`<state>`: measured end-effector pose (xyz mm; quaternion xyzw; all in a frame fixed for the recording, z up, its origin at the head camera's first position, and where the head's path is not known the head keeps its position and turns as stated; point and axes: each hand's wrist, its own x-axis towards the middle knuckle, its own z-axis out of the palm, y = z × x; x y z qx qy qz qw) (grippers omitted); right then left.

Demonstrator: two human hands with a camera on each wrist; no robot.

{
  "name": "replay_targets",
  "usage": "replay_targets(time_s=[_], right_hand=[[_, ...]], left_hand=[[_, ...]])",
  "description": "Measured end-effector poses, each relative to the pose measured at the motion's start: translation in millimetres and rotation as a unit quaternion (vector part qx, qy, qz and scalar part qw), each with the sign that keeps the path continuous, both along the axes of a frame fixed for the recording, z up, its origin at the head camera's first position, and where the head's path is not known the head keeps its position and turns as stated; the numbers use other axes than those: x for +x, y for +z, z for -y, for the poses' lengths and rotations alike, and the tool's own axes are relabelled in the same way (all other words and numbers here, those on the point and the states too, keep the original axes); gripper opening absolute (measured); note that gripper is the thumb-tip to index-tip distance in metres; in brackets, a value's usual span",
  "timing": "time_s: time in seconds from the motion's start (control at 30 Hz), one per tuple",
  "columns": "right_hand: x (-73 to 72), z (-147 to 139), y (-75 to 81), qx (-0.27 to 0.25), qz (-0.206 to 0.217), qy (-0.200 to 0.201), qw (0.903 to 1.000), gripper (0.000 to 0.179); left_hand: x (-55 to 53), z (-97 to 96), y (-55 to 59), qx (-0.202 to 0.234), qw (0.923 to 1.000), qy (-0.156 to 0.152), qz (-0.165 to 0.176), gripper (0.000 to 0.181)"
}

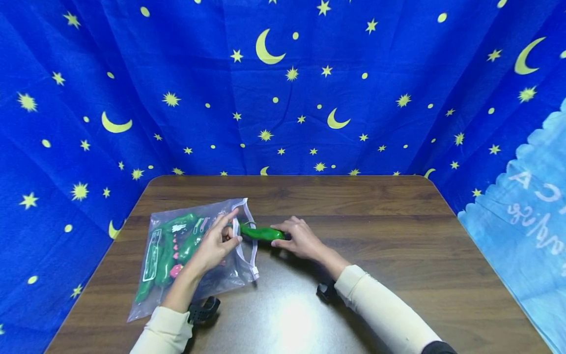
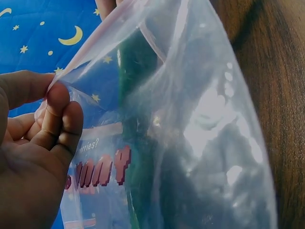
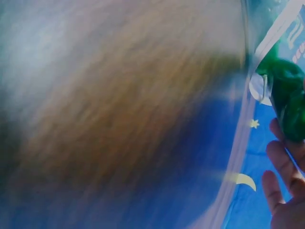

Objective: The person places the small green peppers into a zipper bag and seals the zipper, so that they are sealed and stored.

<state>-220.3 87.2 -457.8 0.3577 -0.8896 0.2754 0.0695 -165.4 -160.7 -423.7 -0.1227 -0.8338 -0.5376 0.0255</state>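
A clear zip bag (image 1: 223,280) with pink print lies on the left of the table, its white-edged mouth spread toward the right. Several long green peppers (image 1: 167,258) show through its plastic. My left hand (image 1: 212,248) pinches the bag's edge near the mouth between thumb and fingers, as the left wrist view also shows. At the opening, my right hand (image 1: 302,239) grips the right end of another shiny green pepper (image 1: 263,233). That pepper's left end is inside the mouth, partly behind the plastic rim. Bag plastic blurs much of the right wrist view.
The brown wooden table (image 1: 376,206) has rounded far corners. A blue cloth (image 1: 305,93) with yellow moons and stars hangs behind and beside it. Over the right side hangs a light blue cloth (image 1: 526,211) with white lettering. The bag's zip slider (image 1: 255,272) sits at its near corner.
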Motion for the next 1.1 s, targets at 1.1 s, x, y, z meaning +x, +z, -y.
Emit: replay_targets(time_s=[1.1], right_hand=[[8.3,-11.4,0.5,0.057,0.041,0.007,0.9975,0.049]], left_hand=[[12.1,-9.4,29.6,-0.003,0.9999,0.003,-0.013,0.068]])
